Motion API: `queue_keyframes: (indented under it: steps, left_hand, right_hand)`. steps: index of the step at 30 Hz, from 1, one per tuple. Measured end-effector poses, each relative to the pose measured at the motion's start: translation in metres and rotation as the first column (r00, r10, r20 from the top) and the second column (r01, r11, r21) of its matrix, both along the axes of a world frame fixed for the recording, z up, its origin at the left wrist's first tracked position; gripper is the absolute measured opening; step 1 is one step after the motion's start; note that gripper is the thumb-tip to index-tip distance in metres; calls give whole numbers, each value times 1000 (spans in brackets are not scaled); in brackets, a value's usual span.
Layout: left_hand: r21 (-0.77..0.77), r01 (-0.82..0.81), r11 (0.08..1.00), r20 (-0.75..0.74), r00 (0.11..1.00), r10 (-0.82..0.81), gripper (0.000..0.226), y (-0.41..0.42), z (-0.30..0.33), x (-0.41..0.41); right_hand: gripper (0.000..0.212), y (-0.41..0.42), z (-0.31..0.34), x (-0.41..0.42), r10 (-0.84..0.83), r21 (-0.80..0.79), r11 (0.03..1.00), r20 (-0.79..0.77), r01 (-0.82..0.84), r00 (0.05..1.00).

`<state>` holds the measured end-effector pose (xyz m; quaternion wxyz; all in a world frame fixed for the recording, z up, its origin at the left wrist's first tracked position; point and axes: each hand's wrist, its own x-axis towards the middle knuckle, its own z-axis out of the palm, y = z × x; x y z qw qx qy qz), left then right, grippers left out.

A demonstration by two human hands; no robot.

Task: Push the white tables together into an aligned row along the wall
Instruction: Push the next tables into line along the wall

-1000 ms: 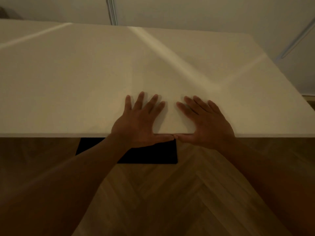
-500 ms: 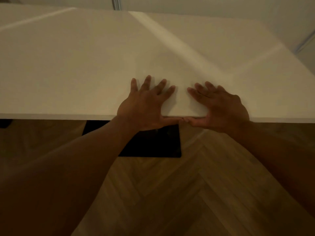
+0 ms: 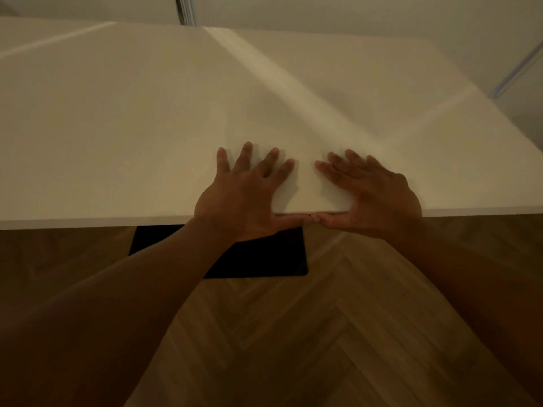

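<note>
- Right now, from the head camera, a big white table (image 3: 147,127) is filling most of the view, and its near edge is running straight across the middle.
- Both arms are reaching out to that near edge, close to the middle of it.
- The left hand (image 3: 244,195) is lying flat on the table top with its fingers (image 3: 245,155) straight and spread wide – it is holding nothing.
- The right hand (image 3: 373,195) is lying flat on the top too, just beside the left one, with its fingers (image 3: 338,168) straight and pointing a little to the left – it is holding nothing either.
- Both thumbs are lying along the front edge of the table, and their tips are touching each other.
- The far edge of the table is sitting close to a pale wall (image 3: 352,13), but the picture is too dim to tell if they are touching.
- A thin grey strip (image 3: 185,8) is running up the wall behind the table.
- A black flat foot (image 3: 258,257) is showing on the floor under the near edge, partly hidden by the left arm.
- The wooden floor (image 3: 323,333) is showing a zigzag pattern below the arms.
- Soft bands of light are lying across the table top.
</note>
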<state>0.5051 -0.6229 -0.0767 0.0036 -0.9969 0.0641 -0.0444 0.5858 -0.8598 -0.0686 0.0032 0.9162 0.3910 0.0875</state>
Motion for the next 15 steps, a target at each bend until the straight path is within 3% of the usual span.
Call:
queue_keyframes:
  steps: [4,11,15]
  left_hand:
    - [-19,4,1000,3,1000,-4,114,1,-1,-2]
    - [-167,24,986,-52,998,-34,109,9,12,-15]
    - [-100,-16,995,-8,1000,15,101,92,8,-56]
  right_hand:
    - [95,1,-3,-1,-29,-2,1000,-5,29,1000]
    - [96,14,7,-19,-154,-47,988,-172,148,973]
    - [104,47,6,-45,-280,-96,960,-212,265,936]
